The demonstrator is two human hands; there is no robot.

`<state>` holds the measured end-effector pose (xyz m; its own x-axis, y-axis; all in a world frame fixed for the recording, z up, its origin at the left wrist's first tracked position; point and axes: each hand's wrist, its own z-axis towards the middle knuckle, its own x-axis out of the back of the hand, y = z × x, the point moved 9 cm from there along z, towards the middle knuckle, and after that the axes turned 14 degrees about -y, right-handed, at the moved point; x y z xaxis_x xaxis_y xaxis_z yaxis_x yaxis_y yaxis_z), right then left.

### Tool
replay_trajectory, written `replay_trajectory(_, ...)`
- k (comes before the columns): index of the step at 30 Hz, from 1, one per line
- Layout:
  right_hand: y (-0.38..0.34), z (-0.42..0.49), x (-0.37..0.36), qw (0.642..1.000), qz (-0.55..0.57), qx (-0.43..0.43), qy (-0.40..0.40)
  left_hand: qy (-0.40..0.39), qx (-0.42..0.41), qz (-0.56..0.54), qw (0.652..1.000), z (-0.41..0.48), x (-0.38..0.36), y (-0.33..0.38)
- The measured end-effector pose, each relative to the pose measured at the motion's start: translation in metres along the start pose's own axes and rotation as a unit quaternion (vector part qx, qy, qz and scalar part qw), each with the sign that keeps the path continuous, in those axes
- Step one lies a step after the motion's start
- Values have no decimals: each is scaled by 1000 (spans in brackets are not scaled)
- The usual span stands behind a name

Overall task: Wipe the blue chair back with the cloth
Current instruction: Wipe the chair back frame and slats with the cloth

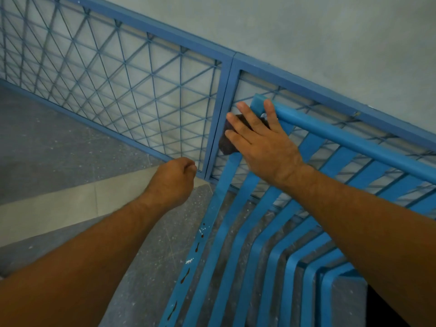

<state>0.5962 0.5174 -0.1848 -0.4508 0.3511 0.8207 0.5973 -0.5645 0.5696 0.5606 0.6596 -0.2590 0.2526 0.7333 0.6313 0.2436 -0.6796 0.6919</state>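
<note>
Left hand: the left hand (174, 179) was closed in a loose fist, nothing seen in it, hanging free of the chair, lower and left of the right hand.
Chair slats: blue slats (238, 244) of the chair ran under the right forearm; the outermost slat (188, 267) carried dark rust-like spots and white flecks.
Right hand: the right hand (264, 140) lay flat, fingers spread, palm pressing down on the cloth.
Cloth: a dark cloth (227, 145) was pinned under the fingers at the top corner of the blue chair back (330, 132), only its left edge showing.
Top rail: rounded; index finger lay across it.
Obstruction: a blue mesh railing (132, 74) stood just behind the chair back, its post (218, 114) beside the fingertips.
Beyond: grey wall (306, 31); speckled floor (47, 142) left of the fist.
</note>
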Motion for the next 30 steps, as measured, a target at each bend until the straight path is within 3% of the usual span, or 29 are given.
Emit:
replay_trajectory(7, -79, -38, -36, 987, 147, 38, -54, -19, 11, -3, 1000, 2, -4, -2)
replay_trajectory(15, -118, -56, -44, 967, 237, 71, -67, -81, 49, 19, 995, -5, -23, -24)
replay_trajectory(24, -113, -62, -41, 974, 191, 39, -114, -149, 102, 54, 982, -17, -40, -48)
replay_trajectory(30, -118, -72, -38, 982, 161, -10, -103, -172, 119, 66, 976, -23, -51, -58)
